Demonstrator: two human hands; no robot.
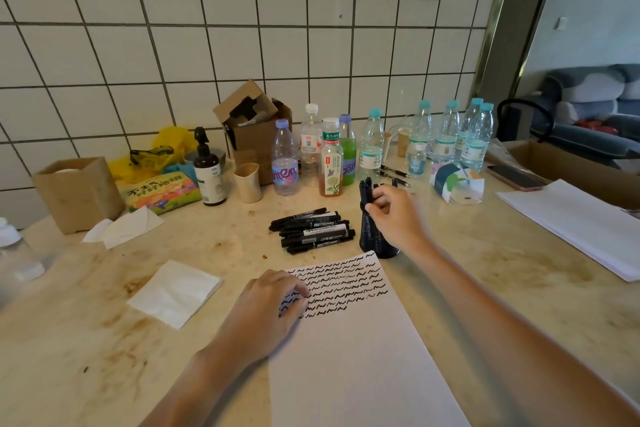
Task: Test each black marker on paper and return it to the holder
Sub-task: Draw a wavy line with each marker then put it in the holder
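Right hand (394, 215) fingers (375, 206) touch markers (366, 189) standing in holder (375, 239).

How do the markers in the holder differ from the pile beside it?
The markers in the holder stand upright, bunched in the black mesh holder, with the right hand gripping them. The pile of markers lies flat on the table, left of the holder, untouched by either hand. Labels show on the pile, not on the upright ones. Both sets are black.
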